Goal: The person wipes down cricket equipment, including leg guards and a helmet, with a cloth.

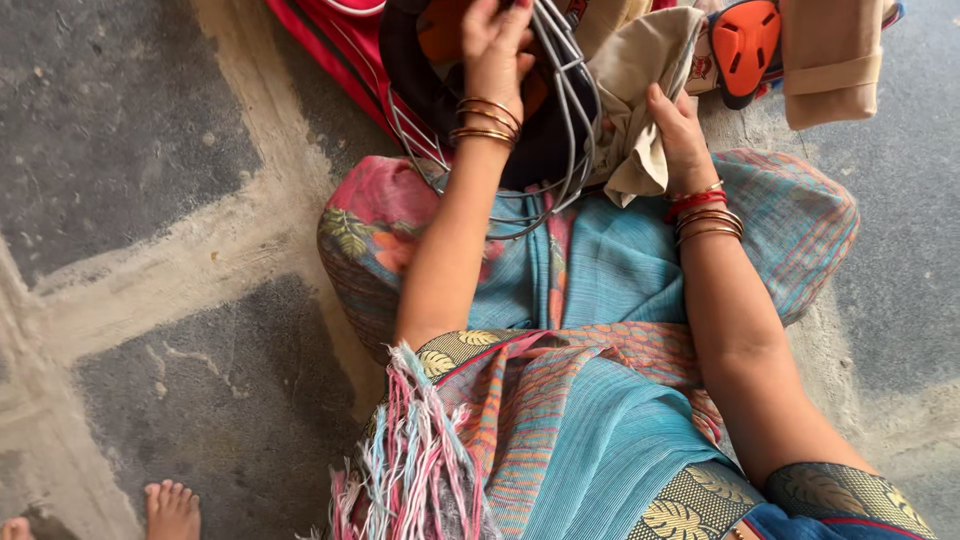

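A dark helmet [545, 135] with a grey wire face grille [570, 75] rests on my lap. My left hand [495, 45] reaches into the helmet's opening, fingers curled on its inner edge. My right hand [680, 130] grips a beige cloth [635, 90] bunched against the helmet's right side. Both wrists carry metal bangles, the right one also red ones. My knees are covered by a blue and pink patterned garment [600, 270].
A red bag [335, 45] lies behind the helmet. An orange and black pad [745, 45] and folded tan fabric [830, 60] sit at top right. Grey stone floor [110, 120] with pale joints surrounds me. Another person's bare toes [170, 510] show at bottom left.
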